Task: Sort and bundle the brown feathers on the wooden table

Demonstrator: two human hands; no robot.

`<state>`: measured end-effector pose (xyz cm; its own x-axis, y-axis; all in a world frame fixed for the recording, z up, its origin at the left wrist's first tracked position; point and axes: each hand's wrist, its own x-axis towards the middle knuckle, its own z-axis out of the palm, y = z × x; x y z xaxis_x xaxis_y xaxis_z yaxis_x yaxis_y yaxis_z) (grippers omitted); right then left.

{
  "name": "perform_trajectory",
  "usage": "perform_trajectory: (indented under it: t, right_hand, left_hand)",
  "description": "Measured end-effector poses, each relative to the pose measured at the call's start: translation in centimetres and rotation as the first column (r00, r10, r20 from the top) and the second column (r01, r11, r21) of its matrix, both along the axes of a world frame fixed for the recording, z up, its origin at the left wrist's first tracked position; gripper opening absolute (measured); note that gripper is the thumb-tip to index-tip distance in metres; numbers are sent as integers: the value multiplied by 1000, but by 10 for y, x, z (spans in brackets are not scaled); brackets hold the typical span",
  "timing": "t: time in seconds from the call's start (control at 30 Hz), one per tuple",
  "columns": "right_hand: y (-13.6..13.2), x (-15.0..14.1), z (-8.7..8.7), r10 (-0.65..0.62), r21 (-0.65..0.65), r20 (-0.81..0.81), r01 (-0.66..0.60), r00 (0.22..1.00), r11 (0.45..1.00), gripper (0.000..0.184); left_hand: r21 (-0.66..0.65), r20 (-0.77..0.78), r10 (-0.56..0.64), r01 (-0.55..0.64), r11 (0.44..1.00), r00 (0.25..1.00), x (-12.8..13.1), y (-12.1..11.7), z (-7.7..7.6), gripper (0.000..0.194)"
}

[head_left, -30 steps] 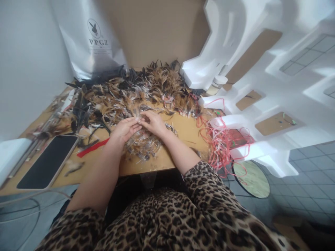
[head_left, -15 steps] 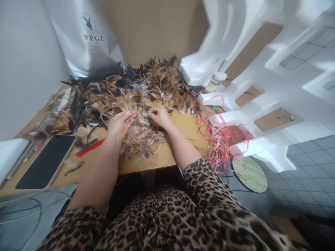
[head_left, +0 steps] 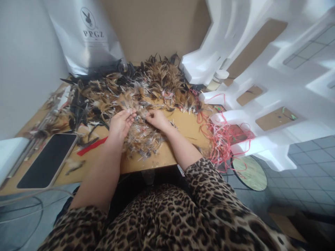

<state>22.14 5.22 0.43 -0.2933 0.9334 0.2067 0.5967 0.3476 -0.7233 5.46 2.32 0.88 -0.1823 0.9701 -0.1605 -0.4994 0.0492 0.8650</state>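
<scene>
My left hand is closed in a pinch over the table, with pale brown feathers fanning out above its fingertips. A short gap to the right, my right hand has its thumb and forefinger pressed together. Whatever it pinches is too small to make out. Below and between both hands lies a loose heap of brown and grey feathers. Behind them spreads a larger pile of brown and black feathers, some with white quills and bits of pink tie showing.
A phone and a red strip lie at left on the wooden table. Tangled pink ribbon hangs over the right edge by white foam packing. A silver bag and a white-lidded jar stand behind.
My right hand has shifted slightly left and down, closer to my left hand. The left hand keeps its pinch on the feathers. The whole view has moved a little.
</scene>
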Motion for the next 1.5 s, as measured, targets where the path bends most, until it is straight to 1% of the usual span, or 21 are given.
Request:
perform_trajectory:
  t: [0.03, 0.07, 0.13, 0.2, 0.23, 0.3, 0.37, 0.43, 0.53, 0.67, 0.77, 0.9, 1.1, 1.27, 1.33, 1.4, 1.5]
  right_hand:
    - [2, 2, 1, -20, -71, -135, 10, 991, 997, 14]
    - [3, 3, 3, -43, -150, -268, 2, 962, 989, 16]
    - [3, 4, 8, -93, -289, -493, -62, 865, 955, 18]
    - [2, 3, 13, -128, -360, -639, -147, 758, 921, 21]
    - [1, 2, 14, -139, -373, -685, -180, 715, 910, 22]
    - [-1, 0, 15, -156, -385, -738, -220, 656, 896, 25]
    - [-1, -3, 12, -159, -380, -771, -245, 617, 892, 28]
    - [1, -5, 7, -142, -359, -789, -260, 598, 896, 30]
    - [1, -8, 1, -109, -318, -782, -242, 614, 917, 29]
    - [-2, -10, 2, -84, -278, -761, -207, 643, 938, 27]
    - [-4, -12, 4, -74, -256, -765, -197, 640, 946, 25]
    - [-5, -13, 5, -76, -239, -767, -174, 637, 955, 24]
    - [-6, -15, 4, -75, -209, -737, -121, 672, 970, 24]
    - [-7, -16, 3, -46, -180, -714, -120, 699, 976, 22]
    - [-5, -12, 5, -17, -173, -673, -135, 739, 976, 23]
    - [-2, -5, 7, 40, -153, -581, -157, 813, 976, 23]
    - [2, 7, 10, 161, -101, -325, -203, 932, 974, 19]
  left_hand:
    - [-4, 1, -1, 1, 1000, 1000, 0, 0, 0, 9]
    - [-8, 4, -7, 7, 1000, 1000, 0, 0, 0, 9]
    - [-16, 15, -29, 29, 999, 999, 1, -1, 1, 9]
    - [-27, 28, -62, 62, 998, 998, 3, -3, 2, 7]
    - [-34, 31, -81, 82, 996, 996, 4, -4, 3, 6]
    - [-49, 26, -130, 131, 990, 991, 7, -7, 5, 5]
    - [-63, 15, -179, 180, 982, 984, 9, -9, 5, 6]
    - [-76, 4, -203, 203, 976, 979, 10, -9, 5, 9]
    - [-80, -3, -199, 198, 977, 980, 11, -9, 3, 11]
    - [-67, 0, -231, 231, 971, 973, 11, -9, 1, 11]
    - [-60, -15, -273, 271, 961, 962, 12, -10, 1, 13]
    - [-66, -39, -281, 278, 958, 959, 13, -11, 3, 14]
    - [-65, -77, -292, 287, 956, 953, 14, -13, 4, 14]
    - [-69, -117, -289, 282, 957, 950, 15, -14, 6, 13]
    - [-46, -127, -256, 252, 967, 958, 14, -12, 4, 12]
    - [-5, -120, -189, 190, 982, 975, 11, -9, 2, 11]
    - [43, -79, -84, 87, 995, 993, 6, -3, -2, 10]
